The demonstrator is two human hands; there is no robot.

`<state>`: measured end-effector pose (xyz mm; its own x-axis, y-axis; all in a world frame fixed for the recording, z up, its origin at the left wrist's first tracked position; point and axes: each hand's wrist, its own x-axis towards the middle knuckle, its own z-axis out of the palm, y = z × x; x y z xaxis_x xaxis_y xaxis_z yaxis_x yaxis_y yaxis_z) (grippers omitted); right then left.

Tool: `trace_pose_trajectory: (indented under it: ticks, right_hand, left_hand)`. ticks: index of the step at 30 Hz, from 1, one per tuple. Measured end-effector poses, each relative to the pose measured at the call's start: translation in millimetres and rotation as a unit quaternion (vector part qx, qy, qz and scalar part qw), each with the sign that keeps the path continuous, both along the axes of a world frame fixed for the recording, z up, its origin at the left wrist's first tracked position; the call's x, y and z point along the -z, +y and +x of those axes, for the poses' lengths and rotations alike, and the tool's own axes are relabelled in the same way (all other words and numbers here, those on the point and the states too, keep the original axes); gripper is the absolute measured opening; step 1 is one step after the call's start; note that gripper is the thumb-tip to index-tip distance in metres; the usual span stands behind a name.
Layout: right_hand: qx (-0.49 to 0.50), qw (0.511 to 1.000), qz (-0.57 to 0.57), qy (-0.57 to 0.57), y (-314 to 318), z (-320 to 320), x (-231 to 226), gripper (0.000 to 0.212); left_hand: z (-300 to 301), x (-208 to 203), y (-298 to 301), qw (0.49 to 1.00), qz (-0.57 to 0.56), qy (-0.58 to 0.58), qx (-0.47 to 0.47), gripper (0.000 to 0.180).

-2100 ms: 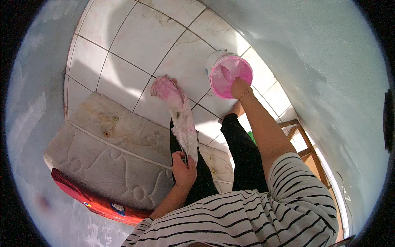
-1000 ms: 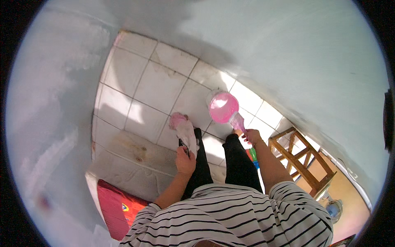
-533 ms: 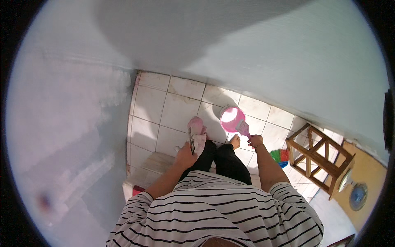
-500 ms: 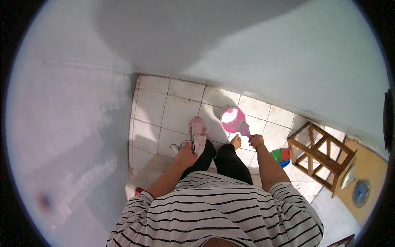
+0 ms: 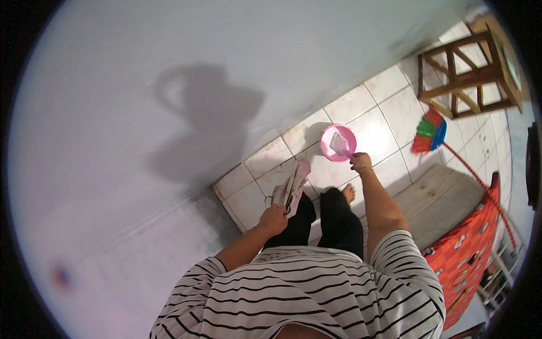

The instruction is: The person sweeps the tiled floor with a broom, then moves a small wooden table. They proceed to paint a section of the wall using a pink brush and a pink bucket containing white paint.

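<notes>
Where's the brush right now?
Head view, just right of centre: the brush is gripped in the right hand, its bristles seen against the opening of the pink bucket on the tiled floor.

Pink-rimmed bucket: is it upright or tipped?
The pink-rimmed bucket is upright: its round mouth faces up, toward the head camera.

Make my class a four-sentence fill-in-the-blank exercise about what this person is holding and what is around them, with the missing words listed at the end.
1. The right hand grips a brush by its ____.
2. The left hand holds a whitish cloth with a tip coloured ____.
3. The bucket stands on a floor covered with pale square ____.
4. The head of the broom shows three colours: red, green and ____.

Missing words: handle; pink; tiles; blue.
</notes>
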<state>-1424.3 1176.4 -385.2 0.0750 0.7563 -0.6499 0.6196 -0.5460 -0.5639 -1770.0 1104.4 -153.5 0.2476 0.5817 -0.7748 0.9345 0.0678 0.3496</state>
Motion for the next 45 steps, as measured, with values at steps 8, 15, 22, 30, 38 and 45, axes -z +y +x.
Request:
trace_pose_trajectory:
  ticks: [8,15,22,30,38,45]
  right_hand:
    - [0.105,0.990,-0.055,-0.082,-2,-43,-7,0.035]
    - [0.170,0.985,-0.033,-0.013,-18,-39,39,0.038]
    - [0.187,0.979,-0.016,-0.076,-35,-41,96,0.037]
    - [0.256,0.961,-0.012,-0.100,-48,-55,54,0.038]
    - [0.265,0.956,-0.059,-0.106,-50,-66,51,0.037]
    - [0.245,0.959,-0.053,-0.133,-50,-55,42,0.036]
  left_hand:
    - [11,28,-16,0.994,0.025,0.057,0.088,0.047]
    - [-30,27,-29,0.992,0.109,0.043,0.056,0.044]
    - [-27,85,-13,0.993,0.075,-0.020,0.086,0.038]
    - [-36,109,15,0.991,0.020,-0.043,0.124,0.034]
    - [-53,116,10,0.993,0.013,-0.062,0.103,0.034]
    - [-41,120,2,0.998,-0.005,-0.054,0.027,0.029]
